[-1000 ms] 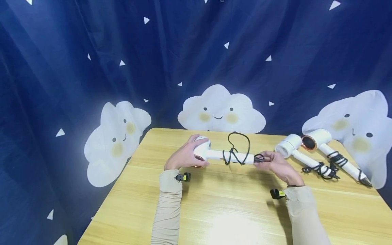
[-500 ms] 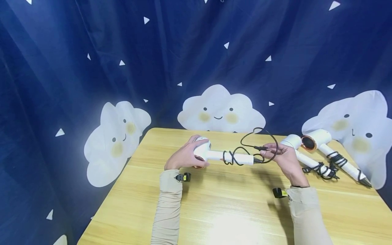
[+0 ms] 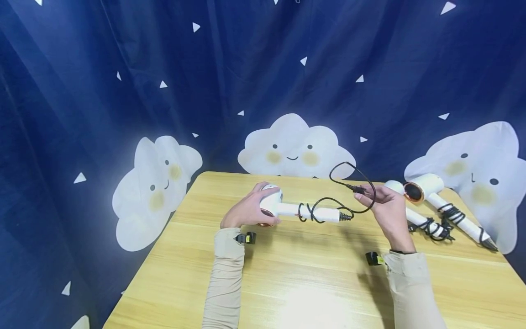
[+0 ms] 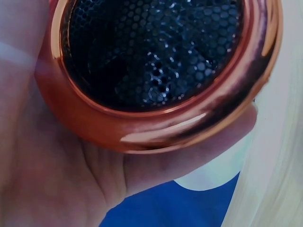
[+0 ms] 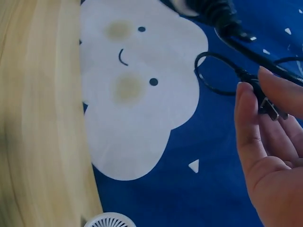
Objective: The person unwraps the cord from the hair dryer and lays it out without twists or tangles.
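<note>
A white hair dryer (image 3: pixel 328 214) with a copper-coloured rim (image 4: pixel 165 135) is held level above the table, its handle pointing right. My left hand (image 3: pixel 246 210) grips its round head, thumb and fingers on either side. Black cord (image 3: pixel 324 201) loops loosely round the handle and rises in an arc to the right. Between thumb and fingers, my right hand (image 3: pixel 388 210) pinches the plug (image 5: pixel 262 97) at the cord's end. The plug's metal prongs show in the right wrist view. Dark mesh fills the rim in the left wrist view.
Two more white hair dryers lie at the table's right: one (image 3: pixel 427 224) partly behind my right hand, another (image 3: pixel 464 214) beyond it, both with cords wound on their handles. A blue curtain (image 3: pixel 222 82) with clouds hangs behind the wooden table (image 3: pixel 304 269).
My right hand has moved from the handle's end up and to the right, drawing the plug and a length of cord away from the handle. My left hand has kept its hold.
</note>
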A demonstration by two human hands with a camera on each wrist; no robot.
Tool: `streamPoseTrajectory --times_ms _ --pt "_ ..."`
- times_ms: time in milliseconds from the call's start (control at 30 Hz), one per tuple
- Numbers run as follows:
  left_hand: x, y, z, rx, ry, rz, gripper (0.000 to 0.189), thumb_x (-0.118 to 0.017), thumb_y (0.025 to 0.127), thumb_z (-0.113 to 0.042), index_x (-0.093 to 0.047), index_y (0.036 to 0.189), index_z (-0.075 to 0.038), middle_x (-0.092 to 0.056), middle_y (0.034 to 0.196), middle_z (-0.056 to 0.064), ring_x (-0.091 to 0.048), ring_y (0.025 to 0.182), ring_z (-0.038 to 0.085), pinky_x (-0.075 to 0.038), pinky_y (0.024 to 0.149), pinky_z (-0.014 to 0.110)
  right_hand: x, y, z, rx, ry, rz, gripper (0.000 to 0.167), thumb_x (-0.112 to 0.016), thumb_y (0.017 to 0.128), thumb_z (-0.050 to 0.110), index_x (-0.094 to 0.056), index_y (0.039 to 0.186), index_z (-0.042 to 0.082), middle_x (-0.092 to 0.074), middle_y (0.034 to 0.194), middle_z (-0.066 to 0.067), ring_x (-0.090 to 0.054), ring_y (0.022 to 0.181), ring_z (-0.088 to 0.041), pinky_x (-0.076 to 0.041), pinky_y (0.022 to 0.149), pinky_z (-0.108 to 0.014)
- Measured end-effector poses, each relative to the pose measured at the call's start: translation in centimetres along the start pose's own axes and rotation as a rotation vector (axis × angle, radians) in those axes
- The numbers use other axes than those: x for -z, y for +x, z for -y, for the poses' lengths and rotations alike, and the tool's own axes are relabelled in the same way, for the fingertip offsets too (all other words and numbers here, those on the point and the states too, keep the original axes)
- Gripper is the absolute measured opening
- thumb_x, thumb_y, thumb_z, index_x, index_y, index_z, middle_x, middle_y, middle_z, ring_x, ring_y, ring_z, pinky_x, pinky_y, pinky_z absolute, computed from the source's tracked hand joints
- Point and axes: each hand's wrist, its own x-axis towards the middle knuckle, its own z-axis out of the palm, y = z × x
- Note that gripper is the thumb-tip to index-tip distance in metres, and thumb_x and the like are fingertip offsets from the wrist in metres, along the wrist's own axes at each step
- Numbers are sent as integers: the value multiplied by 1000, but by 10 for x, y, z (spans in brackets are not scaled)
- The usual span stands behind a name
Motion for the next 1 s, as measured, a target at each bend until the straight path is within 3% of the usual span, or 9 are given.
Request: streamPoseTrajectory --times_ms 233,433,600,900,1000 --pt "0 0 2 5 4 3 93 -87 70 -54 -48 153 -37 -34 162 0 -56 122 22 -54 91 37 -5 -7 17 73 150 -23 38 -85 82 2 -73 118 -1 -81 96 13 -76 91 1 -55 81 -12" --pt "1 0 3 12 -4 7 95 -87 70 -54 -48 154 -33 -33 163 1 -56 123 24 -54 92 39 -6 -16 31 221 276 139 41 -77 83 -12 -65 122 -18 -81 106 2 -78 96 -9 -60 83 -22" --pt "3 -1 5 12 -3 -8 93 -88 69 -53 -49 152 -36 -35 162 -1 -55 124 22 -53 95 38 -6 -20 38 295 202 218 32 -76 84 -13 -68 114 -17 -81 109 2 -78 96 -9 -60 83 -21" --pt "5 -3 6 16 -19 -13 95 -87 69 -53 -49 153 -33 -35 162 0 -54 126 23 -53 98 41 -5 -27 47 260 215 322 25 -74 84 -15 -66 108 -15 -80 111 -2 -76 105 -13 -60 87 -23" --pt "6 -3 7 15 -27 -15 95 -87 69 -52 -49 154 -31 -35 162 1 -54 127 24 -52 98 41 -4 -29 49 244 170 345 21 -75 85 -12 -67 104 -12 -80 110 -3 -75 105 -13 -59 86 -22"
